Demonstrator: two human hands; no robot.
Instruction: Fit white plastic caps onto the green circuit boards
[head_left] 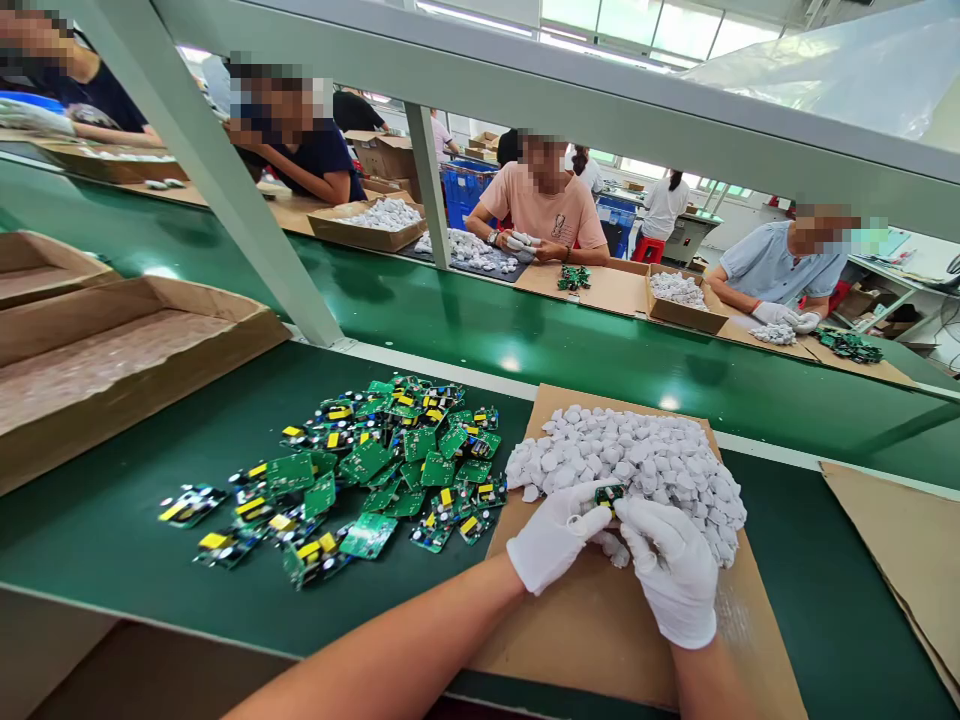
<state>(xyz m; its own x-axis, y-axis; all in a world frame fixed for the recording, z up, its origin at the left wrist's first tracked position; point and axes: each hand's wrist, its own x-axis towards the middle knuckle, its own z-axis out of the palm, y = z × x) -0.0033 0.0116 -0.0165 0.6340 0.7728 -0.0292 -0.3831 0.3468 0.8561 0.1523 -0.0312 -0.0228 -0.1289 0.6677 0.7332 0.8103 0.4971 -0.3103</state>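
Observation:
Both hands wear white gloves and meet over a cardboard sheet [585,640]. My left hand [559,532] is closed, its thumb and fingers on a small green circuit board [609,497]. From the right, my right hand [670,565] also pinches this board, fingers bent around its edge. A heap of small white pieces [637,450] lies just beyond the hands, and some white pieces show beneath them. To the left, a pile of green circuit boards [367,460] with yellow and black components is spread on the green work surface.
An empty-looking cardboard tray [135,370] stands at the left. Another cardboard sheet [900,560] lies at the right. A metal frame [247,200] rises before a green belt [465,320]; several people sit beyond it with trays of white pieces.

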